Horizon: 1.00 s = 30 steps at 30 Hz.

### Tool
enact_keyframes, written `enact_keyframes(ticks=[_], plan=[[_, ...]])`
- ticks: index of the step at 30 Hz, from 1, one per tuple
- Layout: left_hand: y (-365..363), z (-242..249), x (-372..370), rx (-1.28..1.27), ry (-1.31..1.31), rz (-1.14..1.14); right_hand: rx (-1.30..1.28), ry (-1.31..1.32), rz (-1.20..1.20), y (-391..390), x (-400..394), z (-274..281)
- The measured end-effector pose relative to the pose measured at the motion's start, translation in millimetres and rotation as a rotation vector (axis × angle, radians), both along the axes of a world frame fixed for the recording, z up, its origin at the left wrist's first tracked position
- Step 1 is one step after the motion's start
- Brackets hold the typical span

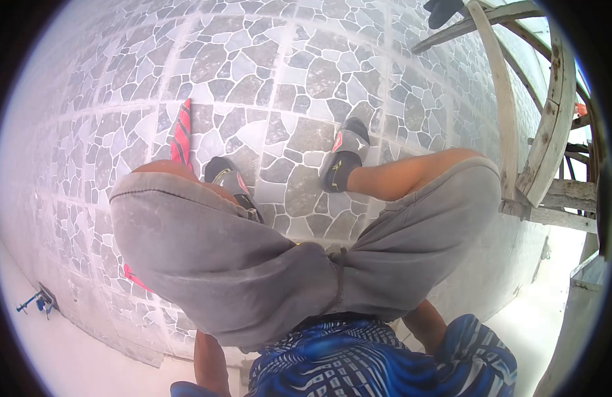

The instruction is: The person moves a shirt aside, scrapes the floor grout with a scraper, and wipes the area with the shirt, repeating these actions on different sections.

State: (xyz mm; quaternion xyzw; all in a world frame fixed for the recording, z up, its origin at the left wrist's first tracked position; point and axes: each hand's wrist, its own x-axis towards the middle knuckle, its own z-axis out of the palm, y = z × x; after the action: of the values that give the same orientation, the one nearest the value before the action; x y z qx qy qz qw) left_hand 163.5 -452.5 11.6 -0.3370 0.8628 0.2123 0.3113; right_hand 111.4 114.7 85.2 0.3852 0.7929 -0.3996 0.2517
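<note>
Neither of my hands shows. My left forearm [210,364] reaches down at the bottom edge, and its hand is hidden behind my thigh. On the other side my right arm [425,325] goes down behind the grey shorts [226,258], so that hand is out of sight too. I cannot see what either hand holds or touches. By my left knee lies a red, dark-striped cloth-like thing [181,135]. A smaller red piece [138,278] shows on the other side of that thigh; whether the two are joined is hidden.
Both feet, in dark socks and slides [342,152], rest on a stone-patterned tile floor [312,76]. A weathered wooden frame [551,126] stands close on my right. At the lower left, a blue tap-like fitting [40,301] sits by the pale wall.
</note>
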Motion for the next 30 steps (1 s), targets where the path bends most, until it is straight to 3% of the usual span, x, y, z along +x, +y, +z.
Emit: enact_keyframes(ticks=[7, 12, 20, 23, 26, 28, 30], plan=[[-2.2, 12.1, 55.1, 0.083, -0.138, 0.125, -0.163, -0.248, -0.030, 7.6, 138.8, 5.6], [6.2, 26.6, 68.9, 0.154, -0.203, 0.215, -0.375, -0.429, -0.135, -24.1, 196.7, 4.2], [84.4, 45.9, 80.5, 0.363, -0.376, 0.338, -0.726, -0.633, -0.329, -56.7, 187.0, -7.8], [142.5, 52.9, 84.5, 0.516, -0.492, 0.436, -0.682, -0.839, -0.188, -48.1, 170.7, -11.7], [199.5, 59.0, 86.8, 0.722, -0.617, 0.593, -0.632, -0.718, -0.130, -51.8, 168.0, -4.0], [226.9, 62.6, 82.5, 0.832, -0.669, 0.730, -0.714, -0.872, -0.154, -54.4, 117.5, 33.3], [248.0, 55.3, 58.9, 0.893, -0.680, 0.781, -0.655, -0.865, -0.063, -43.4, 95.9, 25.7]])
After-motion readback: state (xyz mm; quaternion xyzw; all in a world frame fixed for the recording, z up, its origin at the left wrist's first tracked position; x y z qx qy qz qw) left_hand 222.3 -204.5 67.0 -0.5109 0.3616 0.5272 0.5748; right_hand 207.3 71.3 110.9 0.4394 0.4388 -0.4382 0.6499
